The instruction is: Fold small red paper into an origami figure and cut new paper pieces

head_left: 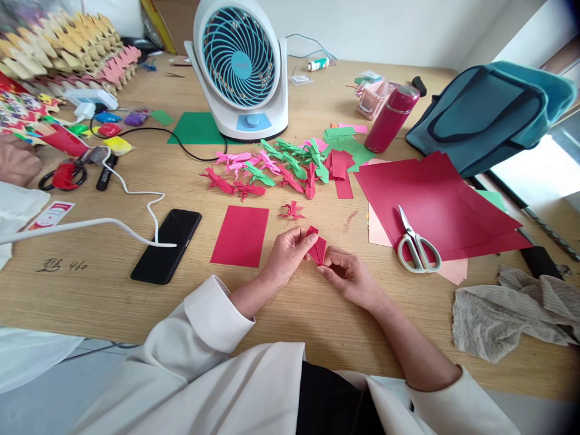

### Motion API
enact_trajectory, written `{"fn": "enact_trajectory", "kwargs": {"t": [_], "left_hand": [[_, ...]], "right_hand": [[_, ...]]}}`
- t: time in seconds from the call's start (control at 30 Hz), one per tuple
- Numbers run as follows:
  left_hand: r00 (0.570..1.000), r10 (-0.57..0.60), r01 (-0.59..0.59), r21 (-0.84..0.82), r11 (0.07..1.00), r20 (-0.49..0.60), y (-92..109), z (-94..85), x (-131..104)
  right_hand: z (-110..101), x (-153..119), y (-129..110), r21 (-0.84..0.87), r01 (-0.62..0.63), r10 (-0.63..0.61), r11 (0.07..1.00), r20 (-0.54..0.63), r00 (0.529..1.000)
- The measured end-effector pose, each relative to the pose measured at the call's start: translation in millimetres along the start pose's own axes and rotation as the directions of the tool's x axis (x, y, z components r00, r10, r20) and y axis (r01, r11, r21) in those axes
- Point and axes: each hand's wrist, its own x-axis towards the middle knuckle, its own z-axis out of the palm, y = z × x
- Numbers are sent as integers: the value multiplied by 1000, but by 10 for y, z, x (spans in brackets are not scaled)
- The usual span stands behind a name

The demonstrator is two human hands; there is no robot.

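A small folded red paper [319, 249] is held between both hands, above the wooden table. My left hand [290, 251] pinches its upper left part, thumb on top. At its lower tip, the thumb and fingers of my right hand [347, 275] close on the paper. Just beyond the hands lies a small red folded figure [292, 210]. A flat red sheet [240, 235] rests to the left of my left hand. Farther back is a pile of green, pink and red folded figures [294, 166].
White scissors [419, 248] lie on large red sheets [435, 205] at the right. A fan [254, 121], a red bottle [392, 121] and a teal bag [489, 115] stand behind. A black phone [166, 246] with a white cable lies left. Another person's hand [18, 160] shows far left.
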Motion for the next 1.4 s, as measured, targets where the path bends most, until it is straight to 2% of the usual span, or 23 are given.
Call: {"fn": "enact_trajectory", "kwargs": {"t": [0.27,0.4,0.47,0.53,0.73,1.0,1.2,1.4], "left_hand": [[1000,-11,12,8,1000,-23,20,-2,3],[999,-35,35,2,999,-6,39,-5,10],[999,-52,52,19,998,11,31,-7,8],[998,-57,55,54,997,33,8,-12,6],[994,-45,29,154,988,99,-54,-40,-1],[992,8,-46,296,954,126,25,-30,-15],[991,-61,23,294,956,120,5,-3,-33],[986,78,-137,444,886,148,-55,-25,-37]], "right_hand": [[-5,-20,14,41,18,-18,999,-14,1000],[-10,-27,44,130,0,22,991,-165,986],[-11,-25,65,142,29,8,989,-255,967],[-13,-24,82,117,67,-31,991,-289,957],[-4,-33,100,7,90,-87,996,-195,977],[-13,-23,72,-80,102,-117,992,-210,971],[-39,-13,103,-209,145,-188,967,-204,961],[-65,-26,107,-419,177,-271,890,-177,946]]}}
